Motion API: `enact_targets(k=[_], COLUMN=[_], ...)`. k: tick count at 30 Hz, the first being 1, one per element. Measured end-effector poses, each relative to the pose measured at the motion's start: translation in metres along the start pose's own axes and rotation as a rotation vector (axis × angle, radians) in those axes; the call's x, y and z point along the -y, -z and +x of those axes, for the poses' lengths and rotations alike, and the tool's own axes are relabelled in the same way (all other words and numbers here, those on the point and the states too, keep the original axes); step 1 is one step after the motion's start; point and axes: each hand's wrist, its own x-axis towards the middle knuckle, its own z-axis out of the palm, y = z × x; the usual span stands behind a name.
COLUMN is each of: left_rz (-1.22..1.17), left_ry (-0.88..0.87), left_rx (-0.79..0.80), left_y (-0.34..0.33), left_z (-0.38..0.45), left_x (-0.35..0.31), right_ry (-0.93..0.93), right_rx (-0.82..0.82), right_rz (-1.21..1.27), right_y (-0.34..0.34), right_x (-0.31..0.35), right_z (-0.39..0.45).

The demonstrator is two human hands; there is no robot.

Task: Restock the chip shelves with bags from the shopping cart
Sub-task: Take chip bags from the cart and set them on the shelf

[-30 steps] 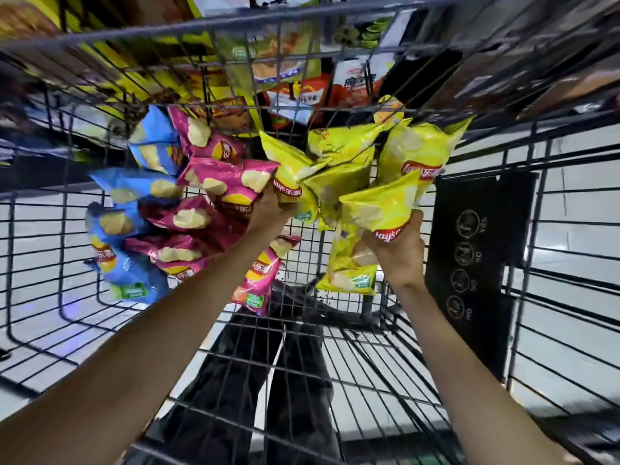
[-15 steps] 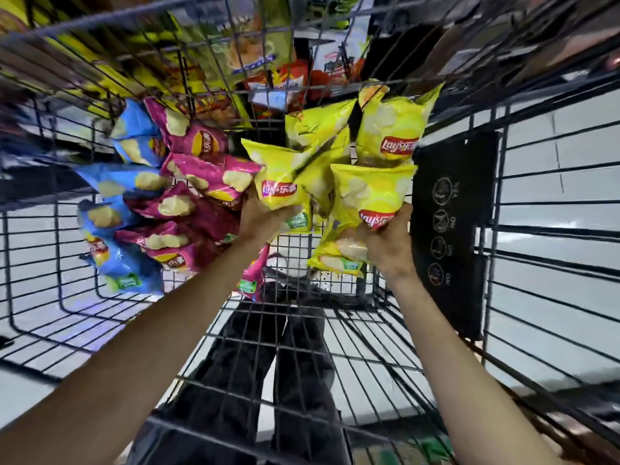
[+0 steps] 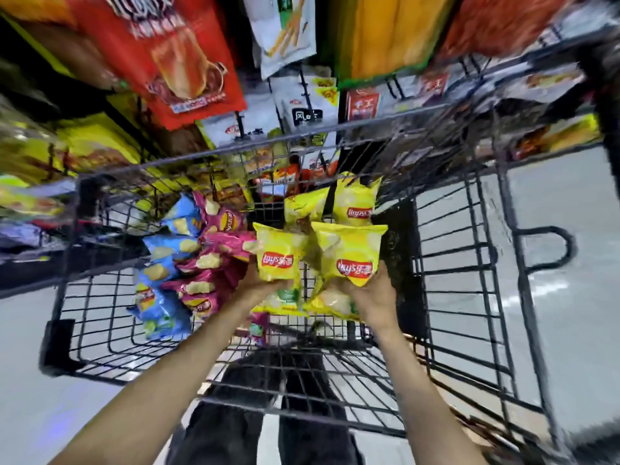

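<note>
A: Why are both hands full at once?

B: Looks like a bulk grab. The left hand (image 3: 260,286) is curled round the bottom of a yellow chip bag (image 3: 276,253), and it seems to have the pink bags (image 3: 214,260) and blue bags (image 3: 167,263) bunched against it too, fanned out to the left. I'd judge it pinches them by their lower edges, though the blur makes the grip hard to read.

A: And the other one?

B: The right hand (image 3: 374,297) grips a second yellow bag (image 3: 349,256) from below, with more yellow bags (image 3: 355,204) standing up behind it. Holding them by the bottom seam keeps the fronts facing up and the bags in a cluster.

A: Where is all this, relative to the cart?

B: Over the wire shopping cart (image 3: 469,263), above its floor, which shows bare mesh beneath the hands. The snack shelves (image 3: 302,105) sit just beyond the cart's far rim, hung with other packets.

A: So the step in hand?

B: My guess: carrying the armful across to the shelves. None of these bags is placed yet.
</note>
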Motion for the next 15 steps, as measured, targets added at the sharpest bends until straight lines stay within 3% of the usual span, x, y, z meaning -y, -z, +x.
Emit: enact_targets(k=[5, 15], left_rz=[0.144, 0.194], left_ry=[-0.182, -0.504], left_rx=[0.008, 0.058], left_y=[0.027, 0.08], left_z=[-0.029, -0.095], left_x=[-0.036, -0.103], right_ry=[0.092, 0.165], right_rx=[-0.058, -0.285], right_rz=[-0.047, -0.043], right_y=[0.013, 0.023], right_x=[0.022, 0.073], right_z=[-0.043, -0.142])
